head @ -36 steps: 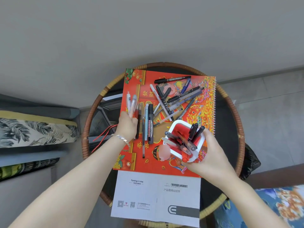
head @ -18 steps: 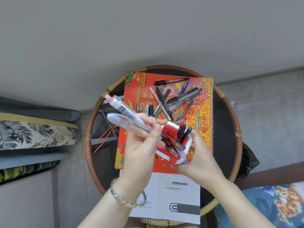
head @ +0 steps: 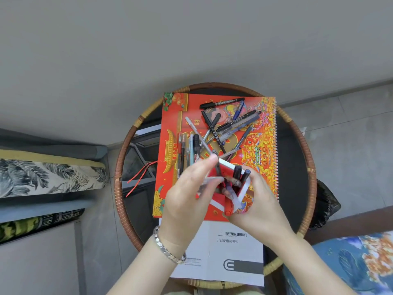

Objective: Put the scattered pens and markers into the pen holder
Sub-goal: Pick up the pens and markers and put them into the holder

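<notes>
Two markers (head: 209, 181) we lifted a second ago now enter the pen holder (head: 238, 189), our left hand (head: 187, 196) pinching them, right hand (head: 258, 206) gripping it; many pens (head: 225, 126) remain scattered.

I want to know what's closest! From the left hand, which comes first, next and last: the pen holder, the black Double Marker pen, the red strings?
1. Pen holder: right beside the left hand, in the right hand.
2. Red strings: off to the left, past the calendar's edge.
3. Black Double Marker pen: at the calendar's far end.
</notes>
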Demonstrator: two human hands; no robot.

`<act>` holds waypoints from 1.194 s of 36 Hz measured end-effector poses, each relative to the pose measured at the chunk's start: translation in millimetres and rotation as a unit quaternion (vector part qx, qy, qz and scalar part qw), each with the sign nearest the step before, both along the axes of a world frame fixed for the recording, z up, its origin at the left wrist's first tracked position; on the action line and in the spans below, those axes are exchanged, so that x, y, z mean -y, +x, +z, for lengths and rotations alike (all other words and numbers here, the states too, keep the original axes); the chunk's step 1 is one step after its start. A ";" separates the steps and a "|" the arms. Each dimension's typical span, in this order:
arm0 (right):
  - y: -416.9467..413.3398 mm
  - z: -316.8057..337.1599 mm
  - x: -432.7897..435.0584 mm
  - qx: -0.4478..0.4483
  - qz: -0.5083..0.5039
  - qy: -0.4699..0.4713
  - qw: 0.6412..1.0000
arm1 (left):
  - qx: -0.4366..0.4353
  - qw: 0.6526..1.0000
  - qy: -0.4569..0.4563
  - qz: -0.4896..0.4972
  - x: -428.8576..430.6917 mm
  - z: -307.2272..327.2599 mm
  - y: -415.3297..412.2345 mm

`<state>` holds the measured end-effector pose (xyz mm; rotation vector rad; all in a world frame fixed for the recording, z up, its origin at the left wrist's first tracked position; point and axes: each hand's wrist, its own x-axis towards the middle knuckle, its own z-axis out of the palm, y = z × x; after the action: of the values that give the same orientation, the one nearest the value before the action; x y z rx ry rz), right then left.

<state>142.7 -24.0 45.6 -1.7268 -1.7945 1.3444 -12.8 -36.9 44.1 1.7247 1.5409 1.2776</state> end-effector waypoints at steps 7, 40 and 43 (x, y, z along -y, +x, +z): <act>-0.7 1.2 -0.6 -0.015 -0.012 -0.016 1.000 | -0.328 0.944 0.009 0.014 1.7 -8.1 5.0; 37.9 -25.8 -15.8 0.019 -0.082 -0.089 0.992 | -0.071 0.845 -0.495 0.190 -70.8 -93.9 -43.6; 39.1 -25.8 -17.7 0.024 -0.072 -0.083 0.994 | -0.101 0.835 -0.509 0.185 -67.1 -104.0 -42.9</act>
<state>181.8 -6.3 19.8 -1.9493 -1.5880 1.4361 -55.7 30.3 -59.9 0.8798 2.1709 0.2173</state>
